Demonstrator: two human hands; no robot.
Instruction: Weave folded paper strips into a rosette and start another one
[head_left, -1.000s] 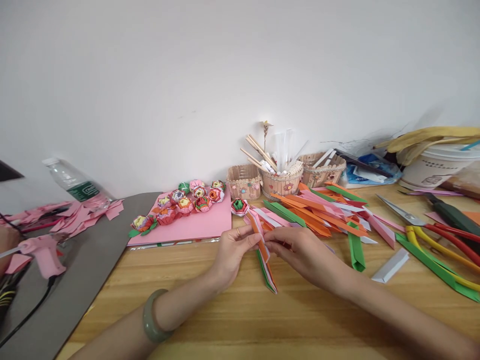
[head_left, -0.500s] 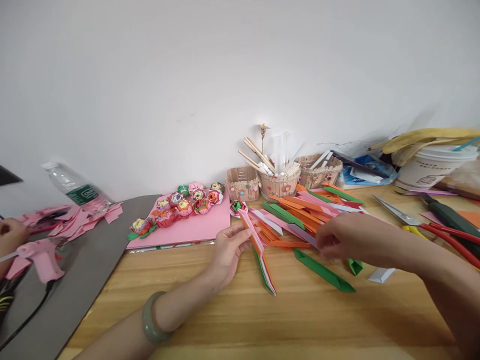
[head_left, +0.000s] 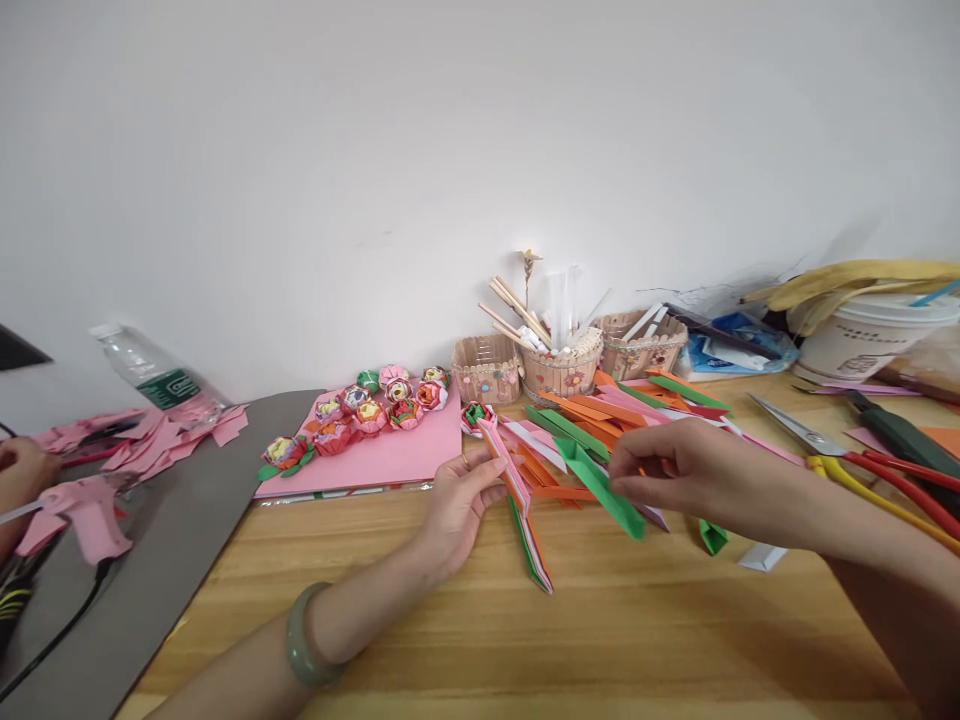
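My left hand [head_left: 463, 503] pinches a stack of folded paper strips [head_left: 517, 490], with pink, white, orange and green layers showing at their edges. To its right, my right hand [head_left: 660, 470] holds a green folded paper strip [head_left: 600, 487] between thumb and fingers, its far end angled toward the stack. Behind both hands spreads a loose pile of orange, pink, green and white folded strips [head_left: 600, 410]. Another green folded strip [head_left: 712, 537] and a white folded piece [head_left: 763, 556] lie below my right wrist.
Folded paper flowers [head_left: 367, 415] sit on pink paper [head_left: 420, 460] at left. Decorated baskets [head_left: 561, 370] line the wall. Scissors [head_left: 817, 440] and a lidded cup [head_left: 870, 340] are at right. At far left, another person's hand [head_left: 26, 475] is near a pink glue gun [head_left: 90, 515].
My right hand has picked up the green strip from the table and raised it leftward, closer to the stack. My left hand stays in place with its strips.
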